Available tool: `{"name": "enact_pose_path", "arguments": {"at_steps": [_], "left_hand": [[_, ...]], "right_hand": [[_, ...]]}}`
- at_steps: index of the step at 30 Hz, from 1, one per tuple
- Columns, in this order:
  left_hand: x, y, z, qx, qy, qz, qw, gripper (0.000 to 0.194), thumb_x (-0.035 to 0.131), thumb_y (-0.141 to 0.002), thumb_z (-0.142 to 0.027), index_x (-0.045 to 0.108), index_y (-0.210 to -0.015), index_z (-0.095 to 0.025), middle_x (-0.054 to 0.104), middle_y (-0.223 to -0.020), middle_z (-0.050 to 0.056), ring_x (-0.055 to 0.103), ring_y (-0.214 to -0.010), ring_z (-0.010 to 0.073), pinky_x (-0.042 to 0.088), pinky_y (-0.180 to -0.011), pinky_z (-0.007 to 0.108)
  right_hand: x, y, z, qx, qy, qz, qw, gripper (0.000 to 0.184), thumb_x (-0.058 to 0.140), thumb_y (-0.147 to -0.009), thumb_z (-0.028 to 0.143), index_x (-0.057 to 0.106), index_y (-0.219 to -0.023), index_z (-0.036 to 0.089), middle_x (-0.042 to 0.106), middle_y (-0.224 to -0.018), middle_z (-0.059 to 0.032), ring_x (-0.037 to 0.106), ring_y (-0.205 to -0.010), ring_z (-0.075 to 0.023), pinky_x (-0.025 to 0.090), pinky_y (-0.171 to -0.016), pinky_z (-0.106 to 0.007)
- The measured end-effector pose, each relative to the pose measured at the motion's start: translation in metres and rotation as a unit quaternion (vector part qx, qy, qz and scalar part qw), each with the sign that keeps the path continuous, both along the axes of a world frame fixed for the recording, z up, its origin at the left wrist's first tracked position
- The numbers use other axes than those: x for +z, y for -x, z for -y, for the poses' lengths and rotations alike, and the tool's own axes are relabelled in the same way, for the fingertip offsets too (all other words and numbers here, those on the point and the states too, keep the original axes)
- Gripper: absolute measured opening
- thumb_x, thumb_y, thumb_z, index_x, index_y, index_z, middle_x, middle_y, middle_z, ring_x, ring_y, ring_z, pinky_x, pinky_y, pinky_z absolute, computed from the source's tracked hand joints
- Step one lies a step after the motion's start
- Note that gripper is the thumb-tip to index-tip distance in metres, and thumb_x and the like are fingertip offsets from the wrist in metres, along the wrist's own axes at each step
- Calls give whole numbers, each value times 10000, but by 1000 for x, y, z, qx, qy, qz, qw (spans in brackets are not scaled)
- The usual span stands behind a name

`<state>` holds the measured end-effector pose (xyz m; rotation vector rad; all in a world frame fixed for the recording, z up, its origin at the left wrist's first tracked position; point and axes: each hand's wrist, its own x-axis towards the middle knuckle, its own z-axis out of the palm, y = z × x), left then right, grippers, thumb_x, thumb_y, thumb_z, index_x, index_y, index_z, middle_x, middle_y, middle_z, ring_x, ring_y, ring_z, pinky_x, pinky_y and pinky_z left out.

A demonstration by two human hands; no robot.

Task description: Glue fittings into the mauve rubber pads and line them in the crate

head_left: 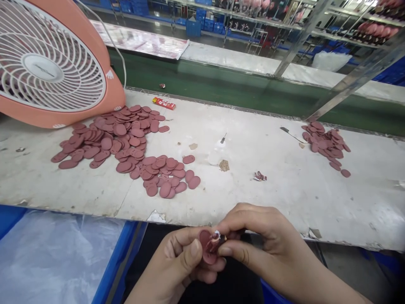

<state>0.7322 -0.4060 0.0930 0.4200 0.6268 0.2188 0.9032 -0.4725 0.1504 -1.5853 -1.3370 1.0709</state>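
My left hand (183,257) pinches a flat, dark-red oval base (205,237) between thumb and fingers, just in front of the table's near edge. Closed on a small painted figurine (215,240) with a white top, my right hand (253,238) presses it against the face of that base. Fingertips cover part of both pieces. Beyond my hands lies a large heap of similar oval bases (136,141) on the left. Another small figurine (260,176) rests on its own on the table.
A pink fan (109,95) stands at the left behind the heap. A smaller pile of oval pieces (325,145) sits far right, near a metal post (348,90). A red-yellow packet (163,103) lies at the back. A lined blue bin (117,253) is at lower left.
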Motion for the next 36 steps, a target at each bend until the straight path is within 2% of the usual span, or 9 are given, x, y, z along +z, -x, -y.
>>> {"name": "enact_pose_path", "arguments": {"at_steps": [12,18,25,36], "left_hand": [[1,0,0,-1,19,6,1000,245,803,-716,-397,790,-760,-156,649,-642,17,578,-567,76,486,-557,144],[-3,-1,4,27,43,19,999,217,802,-730,-358,782,-754,-143,648,-619,11,573,-529,57,488,-528,120],[-2,-1,6,40,91,1,995,202,853,-673,-309,761,-708,-133,664,-598,3,605,-524,57,497,-503,107],[-6,-1,11,58,109,9,992,167,848,-688,-251,764,-739,-116,688,-592,-3,629,-515,50,526,-501,95]], "right_hand": [[4,-1,-1,53,-38,80,995,197,655,-884,128,691,-1014,272,717,-872,40,659,-802,-93,508,-731,-205],[5,1,-2,76,-64,114,989,165,648,-891,134,674,-1005,250,710,-850,19,650,-778,-101,509,-718,-220],[3,5,-5,81,-95,138,983,148,646,-884,126,667,-991,227,709,-824,3,650,-757,-110,518,-700,-217],[-1,6,-5,91,-104,151,979,146,638,-878,107,657,-992,197,712,-838,-10,643,-768,-115,518,-708,-222]]}}
